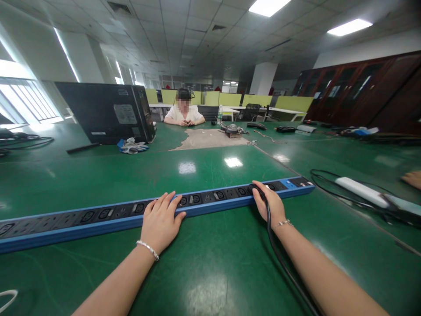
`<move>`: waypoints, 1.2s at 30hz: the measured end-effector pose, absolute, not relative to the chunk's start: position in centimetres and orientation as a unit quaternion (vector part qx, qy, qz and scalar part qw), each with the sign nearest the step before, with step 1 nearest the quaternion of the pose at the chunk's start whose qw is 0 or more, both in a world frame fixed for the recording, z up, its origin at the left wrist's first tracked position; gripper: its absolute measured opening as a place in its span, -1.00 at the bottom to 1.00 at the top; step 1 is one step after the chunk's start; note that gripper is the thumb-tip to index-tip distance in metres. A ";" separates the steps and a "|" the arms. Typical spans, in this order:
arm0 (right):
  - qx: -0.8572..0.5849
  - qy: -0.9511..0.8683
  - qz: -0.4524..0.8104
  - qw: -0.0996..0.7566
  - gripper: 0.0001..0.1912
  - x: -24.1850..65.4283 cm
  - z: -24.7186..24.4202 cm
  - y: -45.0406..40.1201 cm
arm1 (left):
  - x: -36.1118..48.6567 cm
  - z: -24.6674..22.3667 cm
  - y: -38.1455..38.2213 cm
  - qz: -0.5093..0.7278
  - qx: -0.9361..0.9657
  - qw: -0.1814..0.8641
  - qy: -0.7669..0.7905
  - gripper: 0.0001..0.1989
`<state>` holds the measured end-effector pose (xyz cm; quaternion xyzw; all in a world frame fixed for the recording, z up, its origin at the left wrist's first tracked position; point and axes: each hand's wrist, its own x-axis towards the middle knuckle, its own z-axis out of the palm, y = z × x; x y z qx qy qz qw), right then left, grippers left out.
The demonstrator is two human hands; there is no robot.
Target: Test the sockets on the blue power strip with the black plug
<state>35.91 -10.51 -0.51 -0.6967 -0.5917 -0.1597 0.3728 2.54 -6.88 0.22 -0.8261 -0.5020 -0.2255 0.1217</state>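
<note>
My right hand (pixel 271 207) grasps a black plug (pixel 254 188) at the blue power strip (pixel 215 196); my left hand (pixel 161 224) lies on top.
Both forearms reach in from the strip's near side; my right fingers curl around the plug, its cord (pixel 271 239) trailing under my wrist, while my left palm faces down, fingers extended across the sockets, thumb at the near edge, unclenched. The strip lies slantwise on the green table (pixel 210 263) beneath both hands. Beyond the strip's left part stands a black computer case (pixel 98 105) with pale labels (pixel 125 114), their print too small to read.
</note>
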 end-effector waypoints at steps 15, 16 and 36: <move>-0.700 -0.453 -0.067 0.549 -0.53 35.7 0.0 -10.7 | 2.5 0.1 -6.9 -0.224 -0.825 0.125 -0.503 -0.60; -0.699 -0.457 -0.053 0.548 -0.54 35.3 0.2 -10.9 | 2.6 0.1 -6.9 -0.224 -0.825 0.125 -0.504 -0.60; -0.660 -0.614 0.050 0.430 -0.65 23.2 1.6 -9.0 | 2.7 0.3 -7.0 -0.236 -0.823 0.112 -0.505 -0.59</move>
